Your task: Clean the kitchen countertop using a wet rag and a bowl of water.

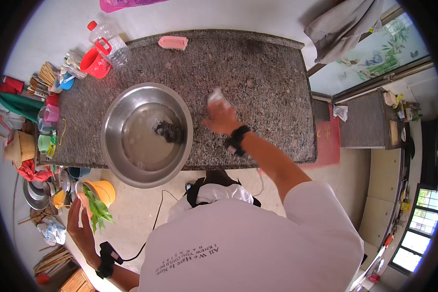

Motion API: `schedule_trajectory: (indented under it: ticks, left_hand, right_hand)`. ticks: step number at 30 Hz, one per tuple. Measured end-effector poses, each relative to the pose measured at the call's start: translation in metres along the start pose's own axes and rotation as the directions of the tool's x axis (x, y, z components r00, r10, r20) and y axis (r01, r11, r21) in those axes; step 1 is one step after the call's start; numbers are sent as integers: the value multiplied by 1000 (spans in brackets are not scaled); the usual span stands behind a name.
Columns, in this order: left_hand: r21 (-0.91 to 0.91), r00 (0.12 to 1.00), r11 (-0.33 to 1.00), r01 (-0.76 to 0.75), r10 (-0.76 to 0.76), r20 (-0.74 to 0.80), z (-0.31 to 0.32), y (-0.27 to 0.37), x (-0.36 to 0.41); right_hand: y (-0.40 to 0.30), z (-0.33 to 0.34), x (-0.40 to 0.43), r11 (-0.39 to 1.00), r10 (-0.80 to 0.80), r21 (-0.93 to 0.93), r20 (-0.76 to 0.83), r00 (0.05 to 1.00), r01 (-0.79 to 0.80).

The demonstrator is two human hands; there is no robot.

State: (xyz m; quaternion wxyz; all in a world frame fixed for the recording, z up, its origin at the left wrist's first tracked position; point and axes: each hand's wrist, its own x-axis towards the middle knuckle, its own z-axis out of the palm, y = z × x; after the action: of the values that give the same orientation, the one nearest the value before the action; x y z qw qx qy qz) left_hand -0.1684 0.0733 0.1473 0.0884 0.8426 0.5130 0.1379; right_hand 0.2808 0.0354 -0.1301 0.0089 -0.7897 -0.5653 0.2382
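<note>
My right hand (222,114) is over the speckled stone countertop (270,91), blurred, its fingers on a small, crumpled white thing (216,95) whose kind is unclear. To its left, a large metal basin (109,135) overhangs the counter's front edge. Cloudy water (142,142) and a dark, wet, crumpled thing (169,132) are inside. My left hand (81,224) is low at the left, away from the counter, its fingers extended and apart. It overlaps a pinkish container in view, beside green leaves (98,210); contact is unclear. I see no object in its grasp.
A pink brush (173,42) lies at the counter's back. A red mug (95,64), a clear plastic bottle (111,43) and several cups line its left side. Below stands a yellow bucket (105,192). A black cable (155,219) runs from the left wrist device.
</note>
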Motion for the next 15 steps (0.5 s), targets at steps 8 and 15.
schedule_trajectory:
  ticks: [8, 15]
  left_hand:
    - [-1, 997, 998, 64, -64, -36, 7, 5, 8]
    - [70, 983, 981, 183, -180, -46, -4, 19, -6]
  right_hand:
    - [210, -15, -6, 951, 306, 12, -201, 931, -310]
    - [267, -67, 66, 813, 562, -107, -118, 819, -573]
